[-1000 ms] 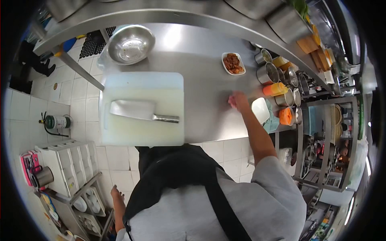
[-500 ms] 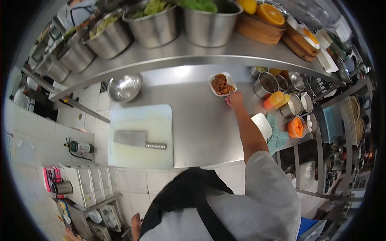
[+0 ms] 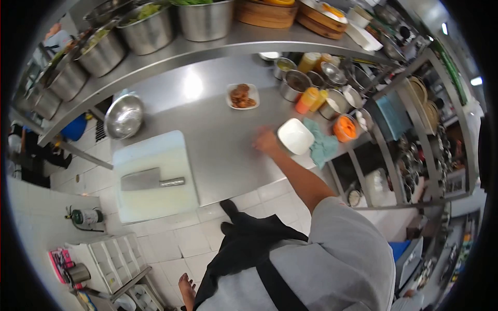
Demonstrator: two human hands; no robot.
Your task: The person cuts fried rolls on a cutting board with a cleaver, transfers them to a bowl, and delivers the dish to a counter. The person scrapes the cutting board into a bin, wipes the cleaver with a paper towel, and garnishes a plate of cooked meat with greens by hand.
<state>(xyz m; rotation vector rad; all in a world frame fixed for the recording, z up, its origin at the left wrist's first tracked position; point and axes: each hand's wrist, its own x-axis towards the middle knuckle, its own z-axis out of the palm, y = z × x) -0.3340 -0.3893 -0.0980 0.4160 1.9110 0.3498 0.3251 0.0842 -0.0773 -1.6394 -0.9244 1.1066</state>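
My right hand (image 3: 266, 141) is over the steel counter (image 3: 223, 171), its fingers smeared by motion; I see nothing in it. Just to its right stands a white square bowl (image 3: 296, 136), its inside bare. Farther back, apart from the hand, a white square dish (image 3: 234, 102) holds browned pieces of food (image 3: 242, 95). My left hand (image 3: 187, 284) hangs low beside the black apron, fingers loosely spread and holding nothing. On the white cutting board (image 3: 155, 205) at the left lies a cleaver (image 3: 142, 180), blade to the left.
A steel mixing bowl (image 3: 124, 116) stands behind the board. At the right are a green cloth (image 3: 322, 142), squeeze bottles (image 3: 307, 100), a tub of orange food (image 3: 344, 128) and several metal pots. A steel shelf (image 3: 207, 49) with containers crosses above the counter's back.
My right hand has let go of the dish of browned food and drawn back toward me, near the white bowl. The dish stays on the counter. The view has shifted to the right.
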